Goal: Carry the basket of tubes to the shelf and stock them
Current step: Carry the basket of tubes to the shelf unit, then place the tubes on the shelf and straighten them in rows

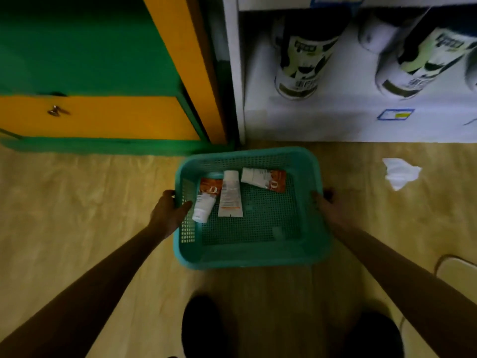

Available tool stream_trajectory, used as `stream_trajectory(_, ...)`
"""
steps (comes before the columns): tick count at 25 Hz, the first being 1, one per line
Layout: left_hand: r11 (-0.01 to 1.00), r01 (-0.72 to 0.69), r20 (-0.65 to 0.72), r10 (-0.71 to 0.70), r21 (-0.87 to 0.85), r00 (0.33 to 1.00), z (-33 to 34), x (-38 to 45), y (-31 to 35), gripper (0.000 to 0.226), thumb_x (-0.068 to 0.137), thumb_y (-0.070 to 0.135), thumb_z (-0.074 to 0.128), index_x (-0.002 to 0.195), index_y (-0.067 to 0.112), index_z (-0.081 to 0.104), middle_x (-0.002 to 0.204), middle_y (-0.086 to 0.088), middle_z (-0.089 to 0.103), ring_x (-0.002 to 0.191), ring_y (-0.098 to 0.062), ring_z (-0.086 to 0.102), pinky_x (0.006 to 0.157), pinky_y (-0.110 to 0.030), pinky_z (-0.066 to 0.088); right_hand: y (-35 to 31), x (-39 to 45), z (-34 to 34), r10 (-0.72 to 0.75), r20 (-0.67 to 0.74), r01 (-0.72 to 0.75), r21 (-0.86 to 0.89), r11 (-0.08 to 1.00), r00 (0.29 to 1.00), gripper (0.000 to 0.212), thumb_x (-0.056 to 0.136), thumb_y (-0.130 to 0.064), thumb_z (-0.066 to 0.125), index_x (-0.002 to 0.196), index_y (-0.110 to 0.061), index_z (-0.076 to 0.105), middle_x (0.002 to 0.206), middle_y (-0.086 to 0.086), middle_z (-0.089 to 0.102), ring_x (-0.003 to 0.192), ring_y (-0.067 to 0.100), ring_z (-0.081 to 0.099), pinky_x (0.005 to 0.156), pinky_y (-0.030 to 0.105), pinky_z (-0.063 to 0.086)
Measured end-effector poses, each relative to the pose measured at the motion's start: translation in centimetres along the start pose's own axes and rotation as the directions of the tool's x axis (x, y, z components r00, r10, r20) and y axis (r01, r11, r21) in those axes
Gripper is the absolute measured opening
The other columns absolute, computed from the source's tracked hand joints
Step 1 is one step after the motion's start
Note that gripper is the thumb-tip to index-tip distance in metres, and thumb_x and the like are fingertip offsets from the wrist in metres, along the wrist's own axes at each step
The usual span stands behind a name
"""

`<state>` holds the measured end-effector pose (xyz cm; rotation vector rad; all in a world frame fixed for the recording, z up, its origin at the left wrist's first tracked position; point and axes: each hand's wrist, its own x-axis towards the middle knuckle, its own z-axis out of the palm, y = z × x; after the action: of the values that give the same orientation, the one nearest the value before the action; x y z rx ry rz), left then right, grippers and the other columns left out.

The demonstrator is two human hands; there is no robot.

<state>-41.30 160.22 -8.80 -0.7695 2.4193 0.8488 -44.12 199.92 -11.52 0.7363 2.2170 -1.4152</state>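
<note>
A teal perforated plastic basket (247, 257) is held out in front of me above the wooden floor. Three tubes lie inside it toward the far left: a white-and-orange tube (206, 200), a white tube (230, 195) beside it, and another white-and-orange tube (263, 179) lying across the back. My left hand (170, 210) grips the basket's left rim, thumb inside. My right hand (329, 206) grips the right rim. A white shelf (309, 120) stands just beyond the basket.
Large white, black and green bottles (302, 58) lie on the shelf, with a blue price tag (395, 114) on its edge. A green and yellow cabinet (103, 99) stands at the left. A crumpled white paper (400, 173) lies on the floor. My dark shoes (204, 329) show below.
</note>
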Motion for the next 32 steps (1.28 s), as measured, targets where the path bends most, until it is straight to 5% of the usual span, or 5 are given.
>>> stream_trajectory(9,0.844,-0.534,-0.26,0.527,0.049,0.809,1.3,-0.1,2.6,0.057,0.086,0.039,0.058,0.135,0.013,0.047,0.136,-0.012,0.052,0.119,-0.029,0.054,0.089,-0.042,0.051,-5.3,-1.1,5.6,-0.489,-0.219,0.366,-0.431,0.825,0.844,0.024,0.095,-0.03,0.056,0.115,-0.016,0.056,0.11,0.004,0.061,0.094,0.02,0.059,0.075,0.031,0.044)
stream_trajectory(16,0.98,-0.173,-0.003,0.174,0.101,0.985,6.2,4.4,3.9,0.079,0.082,0.037,0.07,0.146,0.009,0.034,0.144,-0.02,0.044,0.125,-0.041,0.052,0.092,-0.045,0.046,-6.6,3.9,13.3,-0.321,0.258,0.411,-0.634,0.655,0.911,0.064,0.083,-0.028,0.069,0.141,-0.013,0.045,0.139,0.017,0.049,0.127,0.037,0.047,0.104,0.043,0.041)
stream_trajectory(22,0.997,-0.081,-0.106,0.082,0.021,0.991,8.3,5.5,2.7,0.082,0.073,0.049,0.074,0.139,0.014,0.04,0.136,-0.014,0.055,0.118,-0.036,0.06,0.091,-0.043,0.05,-4.6,6.1,14.3,-0.396,0.236,0.414,-0.786,0.459,0.887,0.056,0.08,-0.036,0.07,0.128,-0.012,0.053,0.132,0.017,0.05,0.121,0.04,0.05,0.093,0.047,0.047)
stream_trajectory(27,0.954,0.009,-0.028,-0.019,-0.301,0.999,7.0,4.6,2.9,0.071,0.067,0.037,0.085,0.127,0.012,0.057,0.122,-0.009,0.067,0.107,-0.027,0.066,0.09,-0.04,0.054,-5.2,4.3,12.4,-0.18,0.224,0.287,-0.715,0.637,0.958,0.074,0.069,-0.055,0.075,0.127,-0.015,0.052,0.123,0.009,0.064,0.111,0.029,0.062,0.088,0.038,0.053)
stream_trajectory(32,0.76,0.164,0.086,-0.142,-0.629,0.986,4.7,2.9,5.5,0.019,0.079,0.013,0.079,0.094,0.015,0.067,0.102,-0.013,0.071,0.087,-0.026,0.068,0.075,-0.031,0.052,-7.1,1.7,10.0,-0.012,0.075,0.031,-0.251,0.967,0.997,0.071,0.073,-0.049,0.078,0.129,-0.015,0.052,0.117,0.002,0.064,0.109,0.028,0.064,0.092,0.045,0.054)
